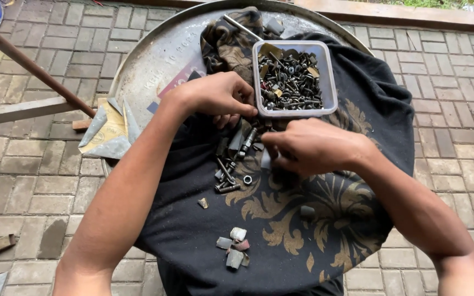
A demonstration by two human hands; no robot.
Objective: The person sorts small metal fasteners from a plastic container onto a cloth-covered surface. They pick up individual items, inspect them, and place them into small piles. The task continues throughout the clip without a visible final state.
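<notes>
My left hand (219,97) hovers with its fingers curled just left of a clear plastic tub (330,82) full of dark bolts, nuts and washers. My right hand (314,147) sits below the tub, fingers pinched together near the left hand. What either hand pinches is hidden by the fingers. Between and below the hands a small pile of loose bolts (229,175) and a washer (247,179) lies on a black cloth with a gold pattern (281,230). The cloth covers a round metal drum top (149,60).
Small scraps of worn sandpaper (234,248) lie on the cloth near me. Folded sandpaper sheets (108,131) hang off the drum's left edge. A rusty rod (28,63) and a metal bar cross the paved floor at left. Blue containers show at both frame edges.
</notes>
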